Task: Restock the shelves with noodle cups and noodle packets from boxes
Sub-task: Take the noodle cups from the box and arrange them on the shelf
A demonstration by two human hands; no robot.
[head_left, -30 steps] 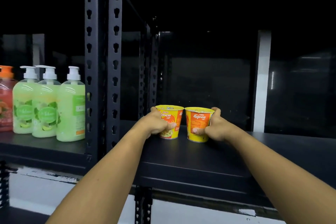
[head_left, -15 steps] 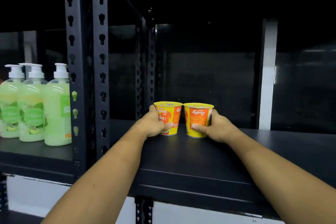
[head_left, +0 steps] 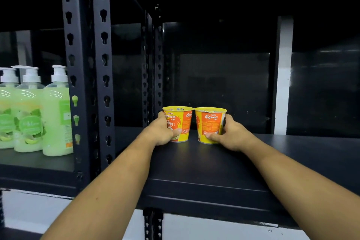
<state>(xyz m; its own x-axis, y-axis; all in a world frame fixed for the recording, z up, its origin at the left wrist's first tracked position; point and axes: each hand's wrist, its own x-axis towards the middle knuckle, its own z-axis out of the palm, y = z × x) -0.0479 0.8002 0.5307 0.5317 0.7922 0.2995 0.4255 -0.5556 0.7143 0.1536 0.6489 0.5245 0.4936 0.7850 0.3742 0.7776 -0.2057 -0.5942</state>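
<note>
Two yellow and orange noodle cups stand upright side by side on the black shelf (head_left: 204,169), near its back. My left hand (head_left: 162,131) grips the left noodle cup (head_left: 180,122) from its left side, thumb across the front. My right hand (head_left: 230,135) grips the right noodle cup (head_left: 209,123) from its right side, thumb on the lower front. A narrow gap separates the two cups. Both arms reach in over the shelf's front edge.
Black slotted uprights (head_left: 87,84) divide this bay from the left one, where three green pump soap bottles (head_left: 35,111) stand. A white post (head_left: 283,84) shows behind the back panel. The shelf stretches dark and bare to the right of the cups.
Both hands have slid the cups a little deeper onto the shelf, and the left cup has turned. The camera has shifted right, so the soap bottles sit further left.
</note>
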